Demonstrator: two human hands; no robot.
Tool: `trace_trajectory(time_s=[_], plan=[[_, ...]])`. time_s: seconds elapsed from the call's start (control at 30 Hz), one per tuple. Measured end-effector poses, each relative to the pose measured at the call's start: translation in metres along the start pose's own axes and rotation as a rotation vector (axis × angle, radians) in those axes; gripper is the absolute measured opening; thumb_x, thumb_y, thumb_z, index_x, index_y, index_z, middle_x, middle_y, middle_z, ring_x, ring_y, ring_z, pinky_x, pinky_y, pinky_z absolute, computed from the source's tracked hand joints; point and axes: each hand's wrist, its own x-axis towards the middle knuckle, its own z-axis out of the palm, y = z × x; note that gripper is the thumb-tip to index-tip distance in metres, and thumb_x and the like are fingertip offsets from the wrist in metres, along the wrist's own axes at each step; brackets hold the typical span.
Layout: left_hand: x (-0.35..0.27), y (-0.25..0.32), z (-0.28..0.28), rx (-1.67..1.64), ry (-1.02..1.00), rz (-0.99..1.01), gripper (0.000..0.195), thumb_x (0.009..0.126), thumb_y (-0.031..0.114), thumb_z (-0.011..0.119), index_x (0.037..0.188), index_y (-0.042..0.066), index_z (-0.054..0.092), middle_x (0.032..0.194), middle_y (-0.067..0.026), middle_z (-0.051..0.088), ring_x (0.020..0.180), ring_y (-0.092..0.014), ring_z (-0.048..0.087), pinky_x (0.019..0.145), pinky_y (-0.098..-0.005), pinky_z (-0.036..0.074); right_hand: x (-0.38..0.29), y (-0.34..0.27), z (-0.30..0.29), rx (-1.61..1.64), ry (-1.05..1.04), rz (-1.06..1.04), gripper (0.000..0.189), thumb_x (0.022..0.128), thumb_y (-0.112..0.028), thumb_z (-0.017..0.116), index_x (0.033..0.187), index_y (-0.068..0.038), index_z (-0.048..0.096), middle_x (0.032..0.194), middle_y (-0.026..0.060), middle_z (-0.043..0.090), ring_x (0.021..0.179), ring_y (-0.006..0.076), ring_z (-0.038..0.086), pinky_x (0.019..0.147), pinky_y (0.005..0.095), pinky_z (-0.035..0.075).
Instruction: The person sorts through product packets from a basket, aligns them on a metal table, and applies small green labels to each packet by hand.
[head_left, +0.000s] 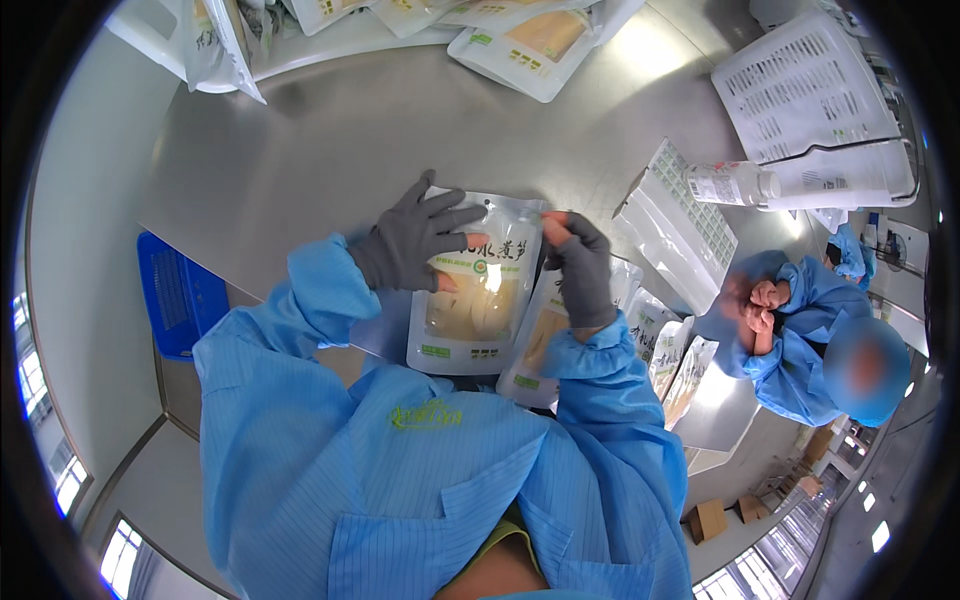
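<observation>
A clear-fronted plastic food pouch (480, 300) with pale contents lies flat before me at the steel table's near edge. My left hand (420, 236), in a grey glove with some bare fingertips, rests spread on the pouch's upper left part. At the pouch's top right corner is my right hand (577, 259), gloved alike, its thumb and forefinger pinched together; whether they grip the corner or something small there, I cannot tell. A second pouch (544, 337) lies partly under my right forearm. Further similar pouches (664, 349) overlap to the right of it.
Filled pouches (536, 49) lie in and over a white tray (360, 54) at the far edge. Sticker sheets (694, 217), a plastic bottle (724, 184) and a white slotted basket (806, 90) are at right. A co-worker (810, 345) sits beyond. A blue basket (180, 296) stands lower left.
</observation>
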Motion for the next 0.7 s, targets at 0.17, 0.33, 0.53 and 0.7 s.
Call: trace_trajectory(time_s=[0.17,0.33,0.53,0.7], plan=[[0.001,-0.010,0.005,0.077,-0.124,-0.038,0.078,0.068,0.063,0.070,0.138,0.037,0.051,0.151,-0.0103,0.036,0.143,-0.033,0.025,0.116,-0.0647,0.007,0.013,0.011,0.048,0.086,-0.075,0.063,0.016,0.086,-0.014,0.069,0.098,-0.003,0.069,0.083,0.0004,0.064,0.072,0.0069,0.057,0.062,0.0217,0.047],[-0.014,-0.010,0.020,-0.056,0.121,-0.060,0.073,0.067,0.060,0.070,0.131,0.026,0.059,0.148,-0.0137,0.040,0.140,-0.038,0.031,0.115,-0.0666,0.010,0.044,0.032,0.070,0.207,-0.037,0.105,0.008,0.089,-0.011,0.066,0.092,-0.003,0.066,0.085,0.0023,0.064,0.073,0.0107,0.060,0.067,0.0229,0.051],[-0.013,-0.014,0.017,-0.016,0.194,0.097,0.078,0.067,0.059,0.068,0.130,0.015,0.058,0.145,-0.0103,0.046,0.137,-0.035,0.038,0.115,-0.0674,0.011,0.059,0.046,0.052,0.507,-0.055,-0.037,0.009,0.092,-0.012,0.066,0.096,-0.004,0.063,0.088,0.0043,0.064,0.075,0.0141,0.061,0.073,0.0270,0.052],[0.010,-0.027,0.012,0.033,-0.090,0.111,0.078,0.067,0.055,0.073,0.134,0.019,0.055,0.146,0.0009,0.046,0.138,-0.026,0.037,0.117,-0.0670,0.007,0.049,0.043,0.042,0.752,0.037,-0.055,0.008,0.093,-0.012,0.064,0.097,-0.005,0.062,0.094,0.0052,0.063,0.083,0.0172,0.060,0.087,0.0364,0.055]])
